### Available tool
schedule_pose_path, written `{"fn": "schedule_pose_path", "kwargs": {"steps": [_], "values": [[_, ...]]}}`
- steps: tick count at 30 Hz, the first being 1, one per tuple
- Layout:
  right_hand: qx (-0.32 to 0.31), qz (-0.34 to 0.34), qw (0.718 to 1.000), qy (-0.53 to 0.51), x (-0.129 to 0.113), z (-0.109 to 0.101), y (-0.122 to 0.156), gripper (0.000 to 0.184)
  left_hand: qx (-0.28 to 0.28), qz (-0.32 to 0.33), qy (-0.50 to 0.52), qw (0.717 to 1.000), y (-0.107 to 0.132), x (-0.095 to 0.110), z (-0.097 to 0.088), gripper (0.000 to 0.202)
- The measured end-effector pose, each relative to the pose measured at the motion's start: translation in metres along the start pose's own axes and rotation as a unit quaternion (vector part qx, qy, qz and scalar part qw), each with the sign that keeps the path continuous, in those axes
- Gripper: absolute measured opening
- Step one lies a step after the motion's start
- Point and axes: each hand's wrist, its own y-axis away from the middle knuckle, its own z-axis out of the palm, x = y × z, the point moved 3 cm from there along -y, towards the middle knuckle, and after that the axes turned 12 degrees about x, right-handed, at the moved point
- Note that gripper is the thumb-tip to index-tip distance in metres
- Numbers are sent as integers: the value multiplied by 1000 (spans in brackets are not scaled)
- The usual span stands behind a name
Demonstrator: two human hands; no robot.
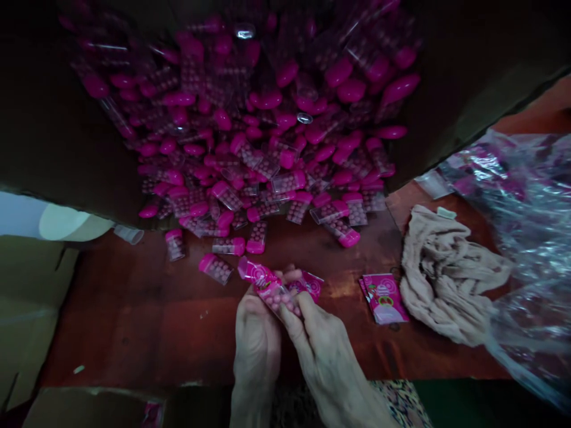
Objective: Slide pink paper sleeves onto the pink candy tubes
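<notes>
My left hand [259, 327] and my right hand [316, 333] are both closed around one small clear candy container [270, 288], tilted with its top to the upper left. A printed pink wrapper sleeve covers its upper part, and pink candy balls show at its lower end. Right behind my fingers are more pink printed sleeves [313, 285]; whether the left fingers grip them is hidden. Just beyond my hands lie loose pink-capped candy containers, one [216, 268] to the left and another [257, 236] farther back.
A big heap of pink-capped containers [267, 148] spills from a dark cardboard box [450, 101] onto the reddish table [147, 321]. To the right lie a stack of pink sleeves [384, 298], a crumpled beige cloth [446, 273] and a clear plastic bag [535, 238].
</notes>
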Motion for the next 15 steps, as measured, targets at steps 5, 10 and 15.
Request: {"fn": "schedule_pose_path", "kwargs": {"steps": [5,10,15], "values": [[8,-67,997,34,-1,6,4,28,-18,-41,86,995,-11,5,5,10],[-22,-54,998,25,1,6,7,25,51,76,52,994,-17,14,0,26],[-60,12,995,-75,0,3,4,15,89,90,-29,992,-18,23,-3,35]]}}
